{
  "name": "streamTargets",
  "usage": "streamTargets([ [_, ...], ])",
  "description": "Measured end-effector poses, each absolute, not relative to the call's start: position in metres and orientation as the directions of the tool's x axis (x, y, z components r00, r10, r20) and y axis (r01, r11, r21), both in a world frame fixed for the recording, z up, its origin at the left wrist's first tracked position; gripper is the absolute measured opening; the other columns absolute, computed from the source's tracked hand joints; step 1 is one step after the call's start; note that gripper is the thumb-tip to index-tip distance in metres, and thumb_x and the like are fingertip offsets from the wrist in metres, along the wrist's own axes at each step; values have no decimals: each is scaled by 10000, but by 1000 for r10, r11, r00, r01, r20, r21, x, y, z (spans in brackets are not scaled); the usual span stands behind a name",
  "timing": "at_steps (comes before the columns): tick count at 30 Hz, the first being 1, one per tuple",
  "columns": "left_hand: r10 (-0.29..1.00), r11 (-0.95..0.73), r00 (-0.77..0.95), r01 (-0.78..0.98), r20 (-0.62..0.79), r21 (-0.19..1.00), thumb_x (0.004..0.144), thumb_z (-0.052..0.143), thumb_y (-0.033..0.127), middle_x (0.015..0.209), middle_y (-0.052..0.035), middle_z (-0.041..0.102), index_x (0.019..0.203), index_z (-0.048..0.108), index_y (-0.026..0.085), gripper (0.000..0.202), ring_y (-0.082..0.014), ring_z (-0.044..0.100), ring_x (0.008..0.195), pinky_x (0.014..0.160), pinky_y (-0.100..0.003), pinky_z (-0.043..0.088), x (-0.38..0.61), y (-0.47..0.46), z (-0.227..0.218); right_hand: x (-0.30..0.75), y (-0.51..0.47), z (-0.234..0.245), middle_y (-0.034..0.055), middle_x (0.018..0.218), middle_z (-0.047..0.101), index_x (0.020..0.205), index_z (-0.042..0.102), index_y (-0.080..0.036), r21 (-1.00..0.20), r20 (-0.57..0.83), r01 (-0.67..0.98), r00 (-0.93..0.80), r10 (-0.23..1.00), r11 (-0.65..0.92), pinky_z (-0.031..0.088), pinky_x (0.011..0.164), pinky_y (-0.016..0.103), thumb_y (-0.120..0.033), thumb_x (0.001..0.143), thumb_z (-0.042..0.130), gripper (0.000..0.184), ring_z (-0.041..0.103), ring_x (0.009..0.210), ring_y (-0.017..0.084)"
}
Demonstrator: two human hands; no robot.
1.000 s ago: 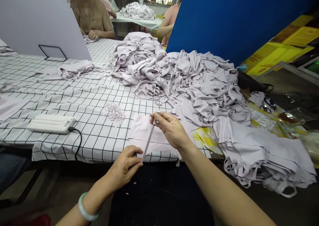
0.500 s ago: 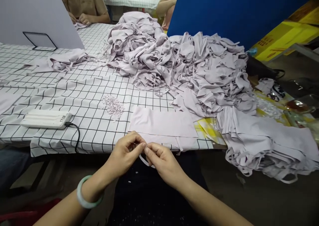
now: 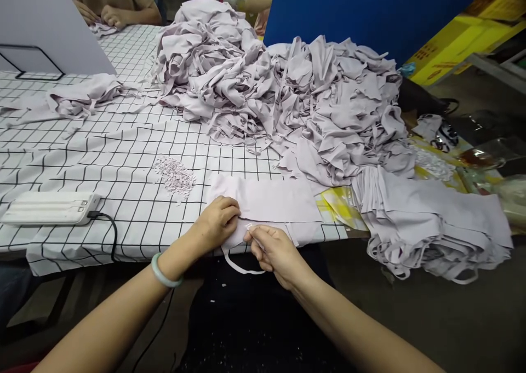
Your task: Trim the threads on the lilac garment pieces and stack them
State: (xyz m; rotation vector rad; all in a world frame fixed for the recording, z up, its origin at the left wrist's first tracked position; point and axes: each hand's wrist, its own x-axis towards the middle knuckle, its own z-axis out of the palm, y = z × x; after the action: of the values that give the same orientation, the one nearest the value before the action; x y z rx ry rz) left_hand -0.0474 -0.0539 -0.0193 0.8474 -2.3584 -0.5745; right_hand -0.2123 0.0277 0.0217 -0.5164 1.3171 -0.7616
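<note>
A flat pale lilac fabric piece [image 3: 271,200] lies at the near edge of the checked table [image 3: 123,159]. My left hand [image 3: 219,219] rests with curled fingers on its left front edge, pinning it down. My right hand [image 3: 273,250] pinches the end of a thin lilac strap [image 3: 242,268] right at that same edge. The strap hangs in a loop below the table edge between my two hands. A jade bangle [image 3: 162,271] sits on my left wrist.
A big heap of lilac garments [image 3: 287,93] fills the table's middle; a folded stack [image 3: 435,219] hangs off the right. Small lilac trimmings [image 3: 175,173] and a white power bank [image 3: 47,208] with cable lie left. Another person's hands [image 3: 104,17] work at the far end.
The strap, stretched taut between my hands a second ago, has been folded into a loop. Both hands moved up to the fabric's front edge, and the view tilted down and left.
</note>
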Motion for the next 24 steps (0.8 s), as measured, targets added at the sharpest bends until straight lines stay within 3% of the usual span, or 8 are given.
streamTargets([
  [3, -731, 649, -570, -411, 376, 640, 858, 542, 67, 888, -67, 664, 854, 643, 165, 141, -176, 611, 832, 748, -333, 542, -49, -54, -19, -206, 19, 23, -89, 417, 414, 762, 606, -158, -693, -687, 260, 46, -725, 672, 133, 336, 146, -386, 772, 588, 229, 223, 377, 33],
  [7, -787, 559, -547, -434, 286, 707, 876, 572, 108, 875, -50, 649, 818, 634, 171, 105, -167, 599, 827, 756, -322, 517, -52, -53, -14, -200, 9, 21, -90, 414, 427, 783, 601, -156, -687, -683, 345, -6, -731, 639, 150, 322, 139, -382, 781, 580, 226, 225, 362, 28],
  [15, -837, 456, -515, -468, 186, 757, 871, 563, 120, 840, -36, 628, 765, 600, 172, 125, -168, 565, 813, 771, -334, 471, -54, -56, -13, -194, 1, 14, -54, 442, 532, 780, 603, -153, -699, -664, 424, -88, -742, 576, 408, 337, 187, -367, 803, 570, 217, 371, 335, 58],
  [24, -845, 435, -508, -465, 170, 771, 857, 584, 112, 862, -33, 636, 752, 596, 176, 124, -172, 561, 836, 793, -335, 459, -56, -55, -12, -189, -2, 12, -56, 438, 532, 706, 591, -163, -694, -678, 422, -111, -727, 583, 464, 352, 207, -274, 760, 521, 142, 393, 325, 64],
])
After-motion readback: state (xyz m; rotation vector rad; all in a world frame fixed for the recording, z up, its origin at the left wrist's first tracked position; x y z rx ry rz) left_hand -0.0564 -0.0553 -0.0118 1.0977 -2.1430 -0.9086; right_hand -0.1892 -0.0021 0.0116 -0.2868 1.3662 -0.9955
